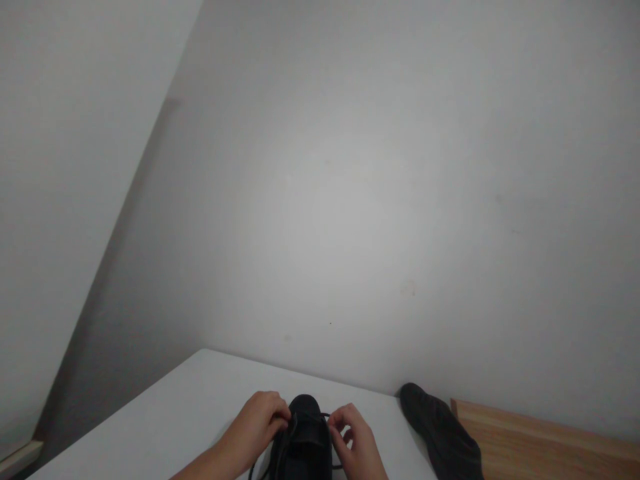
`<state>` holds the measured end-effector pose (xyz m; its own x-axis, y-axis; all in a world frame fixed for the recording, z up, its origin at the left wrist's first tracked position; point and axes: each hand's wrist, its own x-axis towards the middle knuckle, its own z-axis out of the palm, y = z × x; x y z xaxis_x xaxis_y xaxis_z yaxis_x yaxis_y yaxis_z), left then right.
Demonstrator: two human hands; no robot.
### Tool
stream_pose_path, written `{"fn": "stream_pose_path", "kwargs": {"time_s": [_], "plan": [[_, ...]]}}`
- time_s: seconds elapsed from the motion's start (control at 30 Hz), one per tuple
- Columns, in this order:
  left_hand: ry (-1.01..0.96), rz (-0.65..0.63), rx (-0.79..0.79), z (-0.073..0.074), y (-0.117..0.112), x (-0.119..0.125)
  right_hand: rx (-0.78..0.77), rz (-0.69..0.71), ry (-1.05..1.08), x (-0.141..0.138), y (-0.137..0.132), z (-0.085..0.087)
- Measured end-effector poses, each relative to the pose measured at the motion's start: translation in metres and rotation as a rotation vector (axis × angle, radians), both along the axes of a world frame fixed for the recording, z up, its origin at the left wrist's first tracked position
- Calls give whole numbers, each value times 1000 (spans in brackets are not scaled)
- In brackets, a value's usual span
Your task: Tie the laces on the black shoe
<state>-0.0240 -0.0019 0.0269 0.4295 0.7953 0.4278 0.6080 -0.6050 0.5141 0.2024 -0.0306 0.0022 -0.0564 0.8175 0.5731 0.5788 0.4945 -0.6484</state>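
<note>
A black lace-up shoe (306,437) stands on a white table (190,413) at the bottom of the view, toe pointing away from me. My left hand (260,420) rests on the shoe's left side, fingers curled and pinching a black lace. My right hand (353,437) is at the shoe's right side, thumb and fingers pinched on the other lace end (325,415). Loose lace trails down the left side of the shoe. My forearms run off the bottom edge.
A second black shoe (440,433) lies on its side to the right, at the white table's edge. A light wooden surface (540,443) adjoins on the right. Bare white walls fill the view behind, meeting in a corner at the left.
</note>
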Motion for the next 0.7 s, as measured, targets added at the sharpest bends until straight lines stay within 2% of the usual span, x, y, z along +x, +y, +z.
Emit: {"fn": "stream_pose_path", "kwargs": {"time_s": [0.13, 0.23, 0.37, 0.53, 0.7], "plan": [[-54, -22, -102, 7, -6, 5, -7, -76, -71, 3, 3, -3], [-67, -21, -87, 12, -14, 7, -104, -25, -9, 2, 2, -2], [-48, -14, -81, 26, -26, 9, -129, 34, -25, -8, -12, 17], [164, 25, -47, 41, -26, 24, -118, -34, -331, -24, -33, 53], [329, 146, 7, 39, -14, 44, -86, -235, -682, -40, -30, 62]]}}
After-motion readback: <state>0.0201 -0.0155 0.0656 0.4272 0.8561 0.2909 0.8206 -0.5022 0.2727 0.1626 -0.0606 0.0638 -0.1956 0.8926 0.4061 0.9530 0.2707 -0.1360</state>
